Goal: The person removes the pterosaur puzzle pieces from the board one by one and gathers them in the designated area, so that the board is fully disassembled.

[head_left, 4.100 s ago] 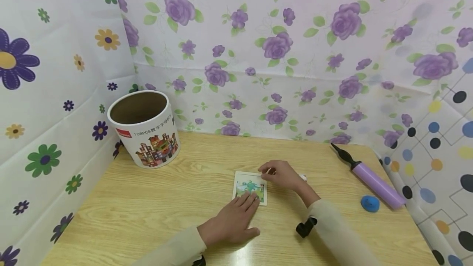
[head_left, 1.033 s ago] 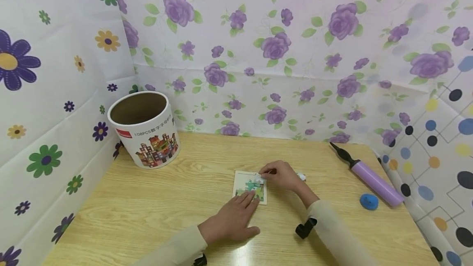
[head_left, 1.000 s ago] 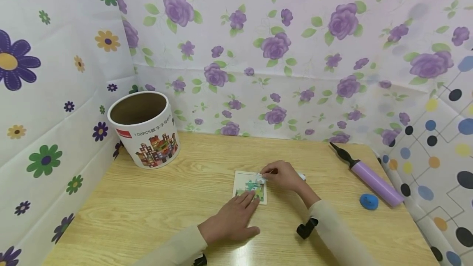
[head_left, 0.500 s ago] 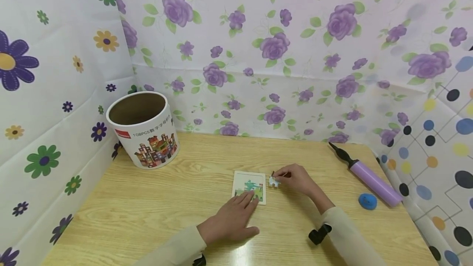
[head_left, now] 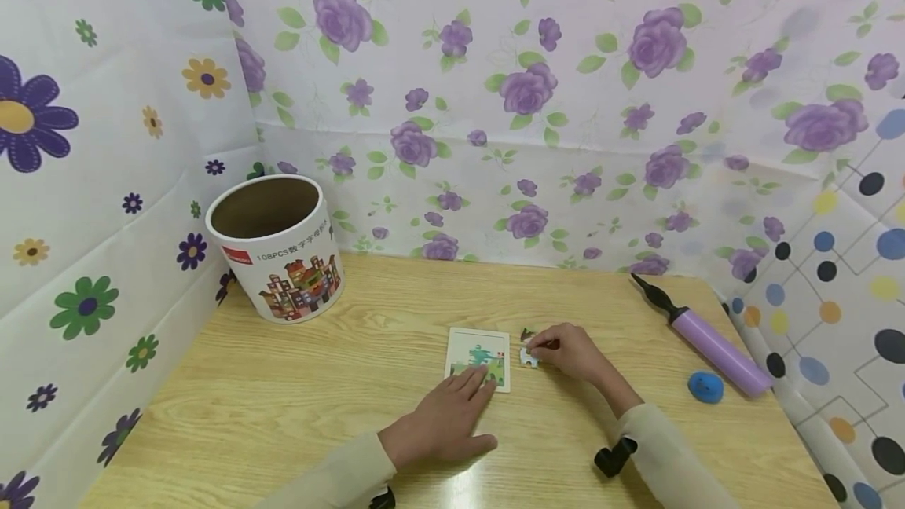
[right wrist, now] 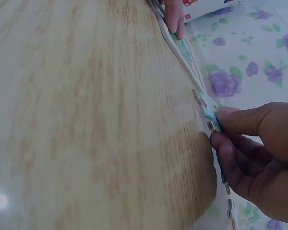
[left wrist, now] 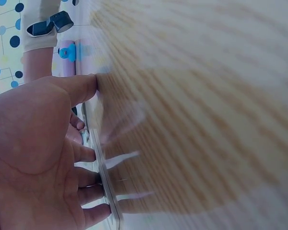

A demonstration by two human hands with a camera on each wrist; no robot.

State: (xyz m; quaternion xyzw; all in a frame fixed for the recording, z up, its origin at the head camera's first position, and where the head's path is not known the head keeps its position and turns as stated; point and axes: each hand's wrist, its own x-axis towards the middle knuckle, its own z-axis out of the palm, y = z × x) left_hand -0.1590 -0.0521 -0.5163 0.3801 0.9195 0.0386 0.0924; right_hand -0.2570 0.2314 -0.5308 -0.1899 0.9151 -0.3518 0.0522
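My left hand [head_left: 447, 421] lies flat, its straight fingertips on the near part of a small jigsaw board [head_left: 463, 342]. Green and yellow-green pieces fill the board's lower part; its upper part is pale and bare. Just right of the board, my right hand [head_left: 574, 352] pinches a light-blue and white puzzle piece [head_left: 528, 358] between thumb and index finger. The right wrist view shows that puzzle piece [right wrist: 207, 106] tilted near the board's corner. A dark-green and brown piece [head_left: 526, 333] lies behind it. More piece edges [right wrist: 230, 206] show below the right hand, partly hidden.
A large white printed bucket [head_left: 276, 258] stands at the back left of the wooden table [head_left: 339, 391]. Toward the right edge lie a purple hand pump [head_left: 717, 348] and a small blue object [head_left: 705, 387]. Patterned cloths hang on three sides.
A second ago my right hand held the light-blue piece over the board's upper right corner. It has since moved right, off the board, with the piece. The left hand stays put.
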